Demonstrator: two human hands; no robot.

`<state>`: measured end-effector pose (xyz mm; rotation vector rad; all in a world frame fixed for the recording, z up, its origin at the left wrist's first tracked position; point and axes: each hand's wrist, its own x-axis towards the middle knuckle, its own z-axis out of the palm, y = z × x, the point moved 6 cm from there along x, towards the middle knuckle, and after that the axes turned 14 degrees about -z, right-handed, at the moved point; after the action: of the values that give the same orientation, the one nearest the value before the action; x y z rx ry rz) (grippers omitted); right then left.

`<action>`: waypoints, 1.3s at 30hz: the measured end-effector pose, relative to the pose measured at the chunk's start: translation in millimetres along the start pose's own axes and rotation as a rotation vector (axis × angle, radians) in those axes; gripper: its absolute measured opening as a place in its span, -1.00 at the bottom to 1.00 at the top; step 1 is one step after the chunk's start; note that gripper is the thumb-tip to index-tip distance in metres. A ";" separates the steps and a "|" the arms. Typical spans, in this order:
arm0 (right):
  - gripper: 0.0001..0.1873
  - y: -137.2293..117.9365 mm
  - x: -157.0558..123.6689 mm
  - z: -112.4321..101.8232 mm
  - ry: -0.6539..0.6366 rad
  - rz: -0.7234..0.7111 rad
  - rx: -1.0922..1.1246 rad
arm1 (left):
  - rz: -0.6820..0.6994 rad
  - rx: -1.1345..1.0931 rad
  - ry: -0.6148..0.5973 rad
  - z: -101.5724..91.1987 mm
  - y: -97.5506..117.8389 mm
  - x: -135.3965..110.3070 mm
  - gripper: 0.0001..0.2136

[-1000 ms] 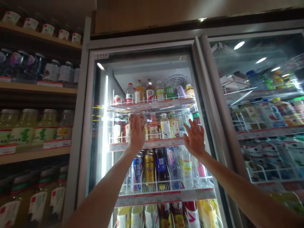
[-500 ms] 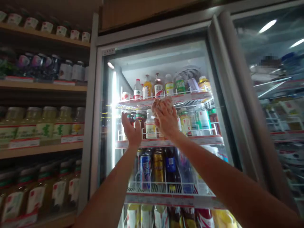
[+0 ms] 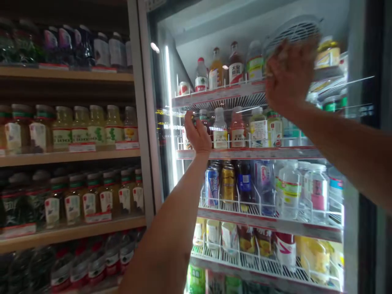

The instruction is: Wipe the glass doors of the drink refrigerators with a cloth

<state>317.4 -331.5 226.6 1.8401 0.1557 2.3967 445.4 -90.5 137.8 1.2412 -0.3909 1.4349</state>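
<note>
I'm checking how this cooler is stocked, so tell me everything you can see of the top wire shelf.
The white wire shelf has a low wire front rail above a red-edged price strip, and a dark slatted underside. Plastic drink bottles stand on it, among them a red-capped plastic bottle. The person's right hand hides its far end from view.

view: head-worn | faces: glass-door drinks cooler (image 3: 141,102) | range: close

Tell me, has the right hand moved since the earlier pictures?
Yes, upward: the right hand was below the cooler's top wire shelf and now reaches above that shelf's front edge.
</note>
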 end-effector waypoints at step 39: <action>-0.48 -11.2 -74.1 -21.8 -0.212 -0.423 -0.087 | 0.361 0.246 -0.104 -9.4 7.4 -10.2 -0.56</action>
<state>315.6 -332.1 148.5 1.7921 0.3730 1.8870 432.7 -90.5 128.5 1.5021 -0.5427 1.7692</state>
